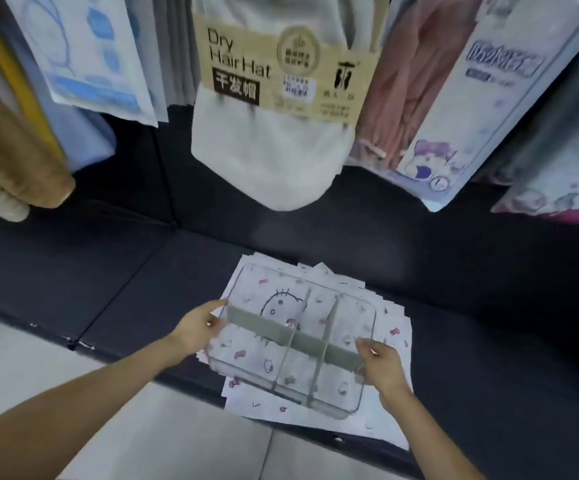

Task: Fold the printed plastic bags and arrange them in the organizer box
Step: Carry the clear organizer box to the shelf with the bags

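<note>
The printed bags (390, 327) lie stacked flat, unfolded, overhanging the shelf's (488, 341) front edge. The organizer box (291, 337) sits over them, my left hand (199, 329) and right hand (383, 367) gripping its ends, I reckon to shift it clear for folding.

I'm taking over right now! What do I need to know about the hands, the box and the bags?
The left hand grips the organizer box at its left end; right hand grips the right end.
The box is over the stack of printed plastic bags, flat on the dark shelf.
Done: nothing folded, all compartments empty.
Left: fold each bag, fill the box.
</note>
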A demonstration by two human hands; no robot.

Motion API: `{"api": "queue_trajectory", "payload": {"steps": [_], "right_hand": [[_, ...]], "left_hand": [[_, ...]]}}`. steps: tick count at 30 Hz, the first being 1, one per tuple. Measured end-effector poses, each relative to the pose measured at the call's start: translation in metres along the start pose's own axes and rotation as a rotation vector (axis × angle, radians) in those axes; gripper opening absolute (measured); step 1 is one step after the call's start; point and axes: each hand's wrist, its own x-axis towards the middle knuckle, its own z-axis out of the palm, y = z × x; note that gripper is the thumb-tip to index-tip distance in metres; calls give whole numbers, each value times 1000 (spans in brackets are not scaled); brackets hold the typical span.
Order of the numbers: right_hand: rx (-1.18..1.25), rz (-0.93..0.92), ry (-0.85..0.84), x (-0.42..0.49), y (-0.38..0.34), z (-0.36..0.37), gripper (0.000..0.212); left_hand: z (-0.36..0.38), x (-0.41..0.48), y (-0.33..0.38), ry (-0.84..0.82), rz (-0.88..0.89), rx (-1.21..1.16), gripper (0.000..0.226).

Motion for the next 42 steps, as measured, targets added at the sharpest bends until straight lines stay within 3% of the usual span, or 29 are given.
{"api": "queue_trajectory", "payload": {"steps": [5,11,14,20,23,25,28,32,35,42], "right_hand": [[48,-22,44,58,27,42,57],[93,38,23,69,50,55,33],[80,11,-13,52,48,52,47],[-339,-80,-131,0,23,25,60],[-648,-96,-180,-13,17,5,59],[-699,-119,-189,-16,18,-2,59],[-633,-123,-178,-16,36,0,58],[-421,-77,-244,-6,56,12,62],[-255,-94,-188,12,53,31,63],[-368,-270,19,16,48,49,52]], "left_hand": [[21,43,-39,74,-31,-63,37],[44,43,-54,18,-92,-82,48],[49,41,-55,-11,-138,-123,52],[41,27,-52,-44,-116,-111,56],[39,20,-52,14,-79,29,50],[39,20,-56,63,-46,150,47],[41,24,-62,149,-17,191,45],[54,22,-70,170,-13,-3,51],[58,20,-81,157,27,-19,60],[44,14,-93,98,61,-153,58]]}}
